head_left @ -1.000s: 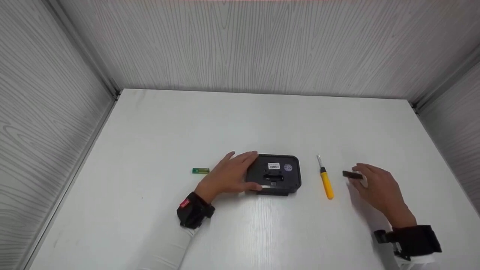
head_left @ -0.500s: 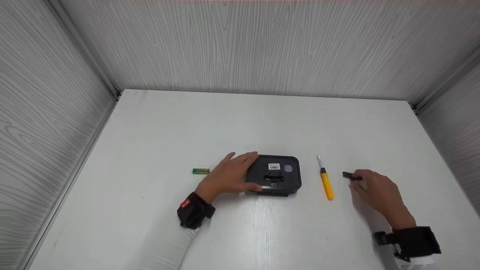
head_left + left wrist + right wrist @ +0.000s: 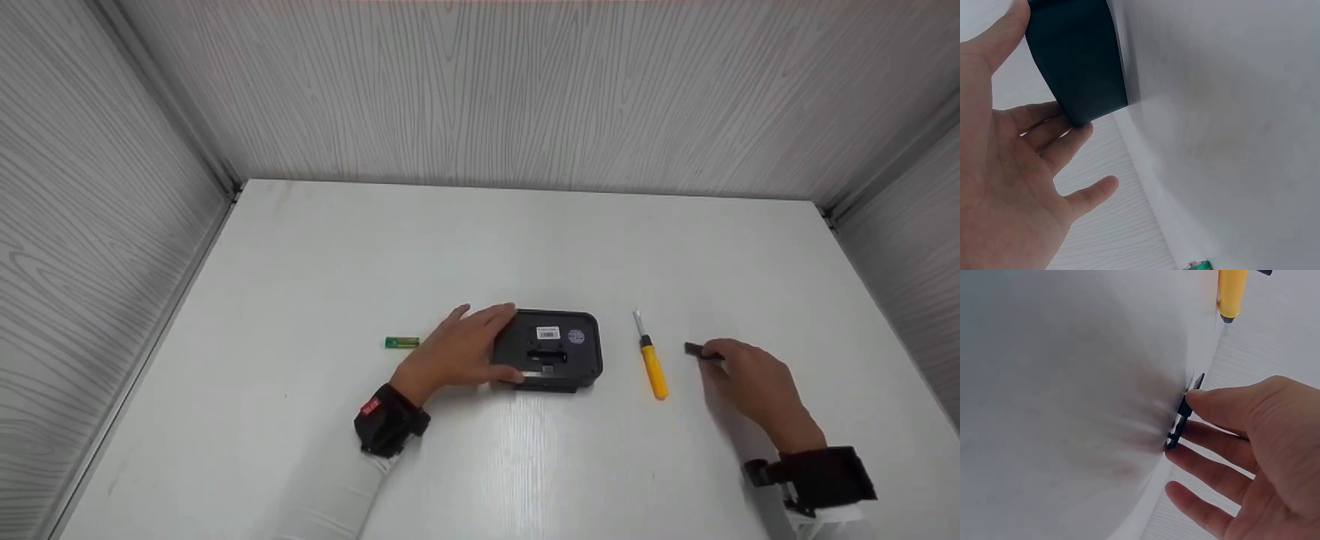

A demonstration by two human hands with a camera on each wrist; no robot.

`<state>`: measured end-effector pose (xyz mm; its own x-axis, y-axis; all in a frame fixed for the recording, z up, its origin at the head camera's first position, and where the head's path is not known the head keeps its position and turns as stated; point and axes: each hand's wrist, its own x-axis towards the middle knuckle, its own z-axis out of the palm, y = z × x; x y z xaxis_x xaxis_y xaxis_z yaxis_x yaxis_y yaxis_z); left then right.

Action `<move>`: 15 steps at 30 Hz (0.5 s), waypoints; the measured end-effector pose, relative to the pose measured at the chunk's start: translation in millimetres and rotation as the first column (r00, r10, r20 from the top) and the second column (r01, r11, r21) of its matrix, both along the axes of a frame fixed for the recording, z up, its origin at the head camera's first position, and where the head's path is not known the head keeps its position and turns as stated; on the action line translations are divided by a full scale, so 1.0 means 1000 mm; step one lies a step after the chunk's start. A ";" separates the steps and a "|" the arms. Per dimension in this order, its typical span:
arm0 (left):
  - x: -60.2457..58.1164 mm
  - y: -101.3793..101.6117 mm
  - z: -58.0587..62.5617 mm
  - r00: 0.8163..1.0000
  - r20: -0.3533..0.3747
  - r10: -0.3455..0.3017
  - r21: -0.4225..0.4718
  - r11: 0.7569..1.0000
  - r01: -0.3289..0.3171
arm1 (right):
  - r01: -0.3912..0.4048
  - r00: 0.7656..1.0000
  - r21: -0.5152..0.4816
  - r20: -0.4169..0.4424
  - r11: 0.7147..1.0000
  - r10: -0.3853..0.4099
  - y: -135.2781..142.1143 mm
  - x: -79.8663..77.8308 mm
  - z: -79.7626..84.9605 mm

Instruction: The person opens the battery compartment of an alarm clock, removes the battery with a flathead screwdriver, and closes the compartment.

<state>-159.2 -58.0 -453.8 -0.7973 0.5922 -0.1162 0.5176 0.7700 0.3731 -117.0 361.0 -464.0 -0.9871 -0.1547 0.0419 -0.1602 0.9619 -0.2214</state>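
A black rectangular device [image 3: 581, 360] lies with its labelled back up. A white barcode label, a round sticker and a narrow slot show on it. My left hand [image 3: 450, 349] holds its left end, thumb along the near edge and fingers at the far edge. In the left wrist view, the device's dark side [image 3: 1081, 62] sits between thumb and fingers, the little finger spread away. Further right, my right hand [image 3: 757, 386] pinches a small flat black plastic piece [image 3: 694, 349] close over the table. The right wrist view shows this thin piece [image 3: 1185, 408] between thumb and fingers.
Between the device and my right hand lies a screwdriver [image 3: 654, 371] with a yellow handle, tip pointing away. A green battery [image 3: 402, 343] is left of my left hand. Grey wood-grain panels [image 3: 480, 97] wall the white table [image 3: 450, 240] at the back and sides.
My right fingers have come down over the black plastic piece, covering more of it, and the hand has shifted very slightly left. Left hand and device have stayed put.
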 end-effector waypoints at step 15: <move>0.001 0.000 0.001 1.000 0.003 0.011 0.012 1.000 -0.011 | -0.032 0.998 0.063 -0.048 0.998 0.035 -0.005 -0.004 0.000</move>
<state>-158.6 -57.7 -452.8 -0.8036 0.5846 -0.1117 0.5078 0.7714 0.3835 -121.0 355.8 -463.8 -0.9783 -0.1915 0.0792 -0.2017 0.9675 -0.1525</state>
